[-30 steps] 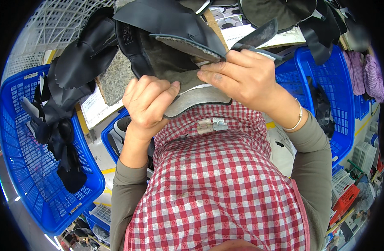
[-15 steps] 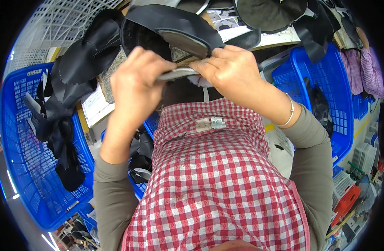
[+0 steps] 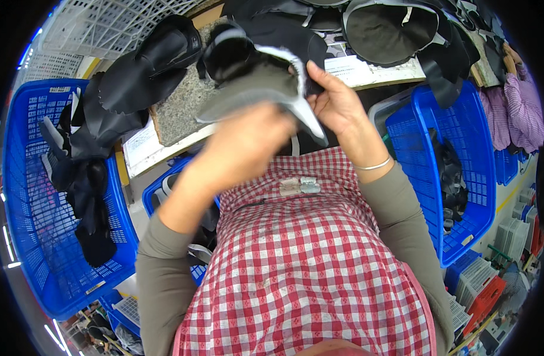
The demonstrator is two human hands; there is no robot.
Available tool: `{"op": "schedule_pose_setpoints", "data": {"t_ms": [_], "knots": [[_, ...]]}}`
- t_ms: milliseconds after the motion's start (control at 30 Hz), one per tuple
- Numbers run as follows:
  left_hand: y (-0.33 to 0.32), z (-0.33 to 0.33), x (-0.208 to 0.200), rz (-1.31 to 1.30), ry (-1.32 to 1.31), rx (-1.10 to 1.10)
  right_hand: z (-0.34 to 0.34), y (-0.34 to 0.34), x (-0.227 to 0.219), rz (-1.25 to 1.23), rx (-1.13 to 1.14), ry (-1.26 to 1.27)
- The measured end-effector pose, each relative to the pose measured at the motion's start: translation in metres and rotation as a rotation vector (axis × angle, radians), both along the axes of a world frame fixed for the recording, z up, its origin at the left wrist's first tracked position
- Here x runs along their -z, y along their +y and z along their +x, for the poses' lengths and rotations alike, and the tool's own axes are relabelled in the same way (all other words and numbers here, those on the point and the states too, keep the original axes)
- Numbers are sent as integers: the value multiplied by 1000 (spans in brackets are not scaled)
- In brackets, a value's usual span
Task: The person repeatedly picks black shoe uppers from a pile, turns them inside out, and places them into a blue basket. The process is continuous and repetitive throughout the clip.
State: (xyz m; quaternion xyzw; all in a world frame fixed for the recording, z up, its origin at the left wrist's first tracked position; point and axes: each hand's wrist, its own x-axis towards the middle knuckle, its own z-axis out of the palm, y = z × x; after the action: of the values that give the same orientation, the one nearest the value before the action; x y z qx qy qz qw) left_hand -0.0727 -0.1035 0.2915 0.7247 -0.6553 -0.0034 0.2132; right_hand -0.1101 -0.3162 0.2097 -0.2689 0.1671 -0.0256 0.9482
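A black leather shoe upper [image 3: 248,89] with grey lining and a pale edge is spread in front of me, over the near edge of the bench. My right hand [image 3: 340,107] grips its right side, thumb up and fingers curled behind the pale edge. Across the lower lining sweeps my left hand [image 3: 248,145], smeared by motion; its fingers are too blurred to read. I cannot make out whether it holds anything.
A stone slab [image 3: 186,110] lies on the bench, with black leather pieces [image 3: 144,74] beside it. Blue baskets [image 3: 32,237] stand left and right [image 3: 462,196], holding black pieces. Another upper [image 3: 390,35] lies at the back. A co-worker's sleeve [image 3: 521,110] shows far right.
The upper has been opened out, so its grey lining now faces up. My left hand has moved down and right across it; my right hand has shifted its hold to the right side.
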Motion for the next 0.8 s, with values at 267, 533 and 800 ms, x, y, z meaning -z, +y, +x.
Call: {"op": "schedule_pose_setpoints", "data": {"t_ms": [267,533,800], "knots": [[-22,39,-20,-161,-514,182,-27,20,15,65,-2,60],[-20,32,-1,149,-632,104,-43,17,-8,-473,48,138],[-10,28,-54,-652,-805,-223,6,1,-55,-286,96,-494]]}}
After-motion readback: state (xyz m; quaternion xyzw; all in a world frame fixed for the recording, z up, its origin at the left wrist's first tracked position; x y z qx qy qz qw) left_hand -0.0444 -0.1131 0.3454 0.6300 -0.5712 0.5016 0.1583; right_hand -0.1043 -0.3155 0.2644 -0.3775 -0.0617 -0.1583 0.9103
